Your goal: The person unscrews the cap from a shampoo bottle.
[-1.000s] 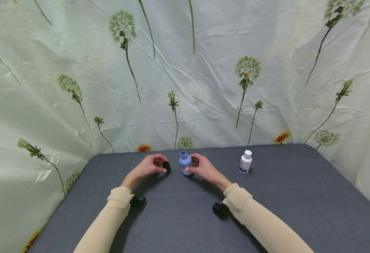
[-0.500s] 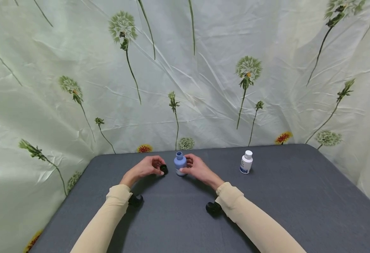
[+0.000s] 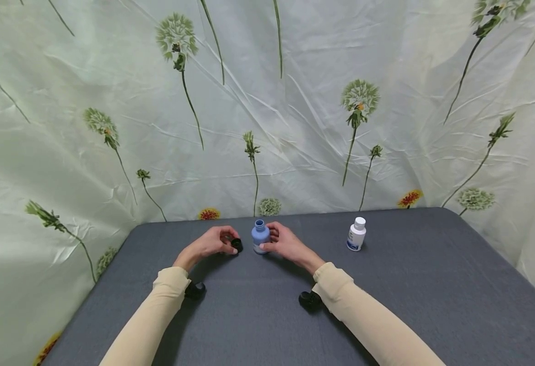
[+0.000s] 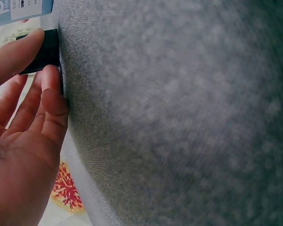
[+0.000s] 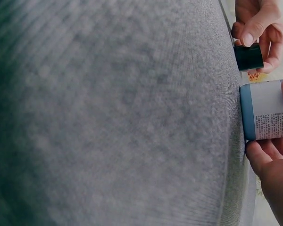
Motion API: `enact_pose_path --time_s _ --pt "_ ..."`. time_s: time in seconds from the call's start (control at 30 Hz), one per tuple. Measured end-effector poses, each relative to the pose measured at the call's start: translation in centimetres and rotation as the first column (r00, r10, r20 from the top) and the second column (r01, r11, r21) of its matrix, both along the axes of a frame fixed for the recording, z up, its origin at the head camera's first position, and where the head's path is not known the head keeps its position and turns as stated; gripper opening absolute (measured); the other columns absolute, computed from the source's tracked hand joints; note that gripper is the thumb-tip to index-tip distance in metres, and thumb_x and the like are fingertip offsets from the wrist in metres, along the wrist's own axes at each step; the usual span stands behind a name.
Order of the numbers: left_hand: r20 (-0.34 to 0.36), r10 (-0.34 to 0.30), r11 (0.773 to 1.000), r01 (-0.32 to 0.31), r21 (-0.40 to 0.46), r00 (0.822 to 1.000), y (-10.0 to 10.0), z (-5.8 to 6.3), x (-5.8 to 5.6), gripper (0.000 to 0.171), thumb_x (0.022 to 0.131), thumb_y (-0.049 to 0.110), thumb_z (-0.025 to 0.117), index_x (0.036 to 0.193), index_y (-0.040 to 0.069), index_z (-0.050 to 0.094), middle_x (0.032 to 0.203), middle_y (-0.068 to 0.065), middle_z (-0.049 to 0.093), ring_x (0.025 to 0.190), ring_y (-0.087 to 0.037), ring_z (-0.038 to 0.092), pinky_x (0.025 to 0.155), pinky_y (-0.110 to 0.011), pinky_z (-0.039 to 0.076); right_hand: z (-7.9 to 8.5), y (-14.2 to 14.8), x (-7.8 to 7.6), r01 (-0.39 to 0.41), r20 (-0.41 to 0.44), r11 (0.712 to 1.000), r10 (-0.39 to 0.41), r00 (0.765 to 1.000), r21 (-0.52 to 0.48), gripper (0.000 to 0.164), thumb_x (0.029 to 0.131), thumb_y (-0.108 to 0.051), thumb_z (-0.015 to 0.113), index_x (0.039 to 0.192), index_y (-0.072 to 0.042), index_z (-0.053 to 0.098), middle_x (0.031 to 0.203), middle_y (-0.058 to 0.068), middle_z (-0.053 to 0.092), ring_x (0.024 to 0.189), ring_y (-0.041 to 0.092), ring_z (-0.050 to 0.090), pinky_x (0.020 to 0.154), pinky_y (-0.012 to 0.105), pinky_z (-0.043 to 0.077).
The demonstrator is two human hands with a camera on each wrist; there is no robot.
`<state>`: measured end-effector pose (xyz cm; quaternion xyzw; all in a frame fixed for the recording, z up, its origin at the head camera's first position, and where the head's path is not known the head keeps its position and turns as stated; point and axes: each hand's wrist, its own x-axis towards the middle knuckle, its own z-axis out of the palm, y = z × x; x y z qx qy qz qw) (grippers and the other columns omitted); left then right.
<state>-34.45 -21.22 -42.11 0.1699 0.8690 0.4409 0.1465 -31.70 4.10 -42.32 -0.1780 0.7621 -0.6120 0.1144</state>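
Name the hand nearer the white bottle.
Right. The right hand, gripping the blue bottle, is left of the white bottle; the left hand, pinching the black cap, is farther left.

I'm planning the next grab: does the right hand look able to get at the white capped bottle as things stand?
Probably not right away: the right hand holds the open blue bottle. Once it lets go, the way looks free, with nothing standing between it and the white capped bottle.

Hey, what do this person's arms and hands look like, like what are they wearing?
The left sleeve and right sleeve are long, plain and cream, bunched at the ends. A rounded black left device and right device show at the wrists. The left hand and right hand wear no gloves.
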Motion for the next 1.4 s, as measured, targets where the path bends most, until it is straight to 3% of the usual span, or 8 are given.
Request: enact_pose_path --time_s 0.33,0.73,1.0,1.17,1.23,1.4 --pt "0.02 -0.005 1.0 0.004 0.022 1.0 -0.1 -0.1 0.3 0.047 0.08 0.001 0.076 0.124 -0.001 0.058 0.111 -0.013 0.058 0.074 -0.016 0.056 0.065 -0.031 0.048 -0.5 0.5 0.1 -0.003 -0.012 1.0 0.002 1.0 -0.022 0.058 0.089 0.003 0.068 0.141 0.006 0.041 0.139 0.025 0.049 0.13 0.038 0.047 0.105 0.046 0.04" --pt "-0.007 0.005 0.994 -0.005 0.106 1.0 -0.4 -0.2 2.3 0.059 0.086 0.003 0.073 0.138 -0.003 0.047 0.132 -0.023 0.051 0.073 -0.015 0.056 0.062 -0.031 0.045 -0.2 3.1 1.7 0.031 -0.023 0.999 -0.031 0.999 0.02 0.061 0.093 -0.002 0.066 0.146 0.007 0.036 0.145 0.026 0.043 0.133 0.04 0.042 0.107 0.049 0.036" --pt "-0.054 0.07 0.992 -0.063 0.112 0.996 -0.1 0.6 4.0 0.046 0.086 0.005 0.074 0.129 -0.001 0.056 0.125 -0.016 0.057 0.082 -0.021 0.059 0.067 -0.035 0.046 0.0 5.3 3.1 -0.008 -0.05 0.999 0.009 0.999 0.033 0.06 0.094 -0.004 0.064 0.146 0.004 0.036 0.146 0.025 0.043 0.134 0.038 0.043 0.107 0.049 0.036" --pt "-0.084 0.081 0.993 -0.072 0.097 0.993 0.1 1.0 4.7 0.046 0.086 0.007 0.075 0.128 0.0 0.056 0.099 -0.015 0.064 0.081 -0.023 0.06 0.068 -0.035 0.045 0.2 6.3 3.9 -0.029 -0.067 1.0 0.03 0.997 0.013 0.06 0.094 -0.007 0.065 0.146 0.003 0.036 0.146 0.025 0.043 0.134 0.039 0.043 0.107 0.048 0.036" --pt "-0.093 0.09 0.992 -0.081 0.102 0.992 0.1 1.1 4.9 0.045 0.086 0.006 0.075 0.127 0.0 0.056 0.098 -0.015 0.063 0.08 -0.023 0.06 0.068 -0.035 0.045 0.2 6.6 4.2 -0.033 -0.077 0.999 0.033 0.996 0.006 0.06 0.094 -0.008 0.066 0.146 0.003 0.037 0.145 0.026 0.043 0.133 0.039 0.043 0.107 0.048 0.037" --pt "-0.124 0.102 0.989 -0.087 0.119 0.987 0.0 0.9 5.1 0.04 0.085 0.006 0.076 0.121 0.0 0.06 0.117 -0.017 0.059 0.082 -0.021 0.06 0.068 -0.033 0.046 0.3 7.2 4.7 -0.047 -0.092 0.999 0.046 0.995 -0.003 0.059 0.094 -0.006 0.065 0.145 0.004 0.037 0.144 0.028 0.043 0.133 0.041 0.042 0.106 0.047 0.037"
